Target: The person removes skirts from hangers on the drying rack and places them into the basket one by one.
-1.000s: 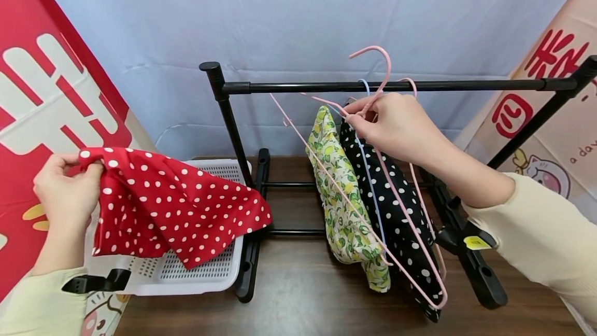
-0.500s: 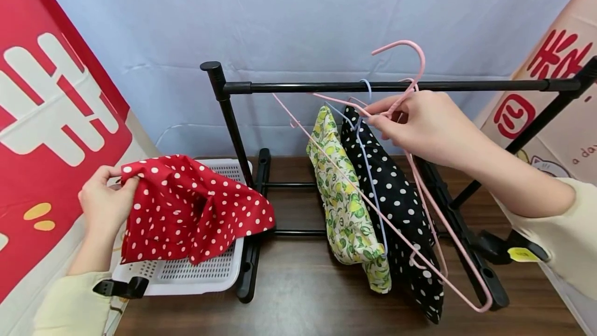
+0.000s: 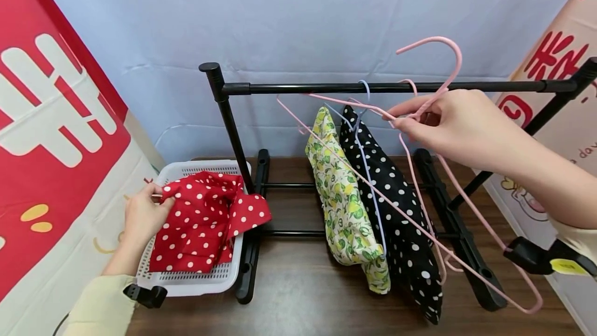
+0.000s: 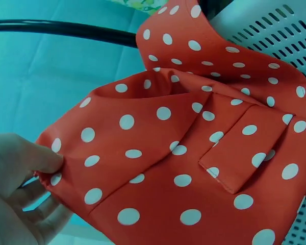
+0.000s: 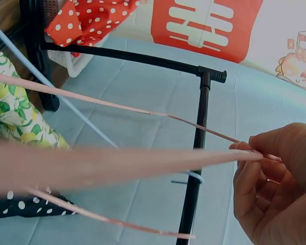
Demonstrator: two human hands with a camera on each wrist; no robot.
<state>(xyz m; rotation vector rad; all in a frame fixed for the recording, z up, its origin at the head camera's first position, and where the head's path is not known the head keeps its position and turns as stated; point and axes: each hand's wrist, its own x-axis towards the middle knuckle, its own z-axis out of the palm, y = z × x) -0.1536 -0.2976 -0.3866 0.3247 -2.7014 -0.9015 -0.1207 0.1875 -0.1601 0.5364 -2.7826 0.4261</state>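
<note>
We are noting right hand [image 3: 459, 126] pinching slim pink hanger [image 5: 92, 166], overlap risking snagging slim blue hanger [image 5: 23, 56] near centre; left hand [image 3: 144, 214] pinching white-dotted red fabric [image 3: 198, 222].

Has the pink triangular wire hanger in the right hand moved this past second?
Yes: the pink hanger has moved rightward, judged against the fixed black tubular rack bar.

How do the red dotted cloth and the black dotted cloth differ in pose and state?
The red cloth lies rumpled over the white basket; the black cloth hangs from the rack. The left hand pinches the red cloth; the black cloth is in no hand's grip. Both have white dots.
</note>
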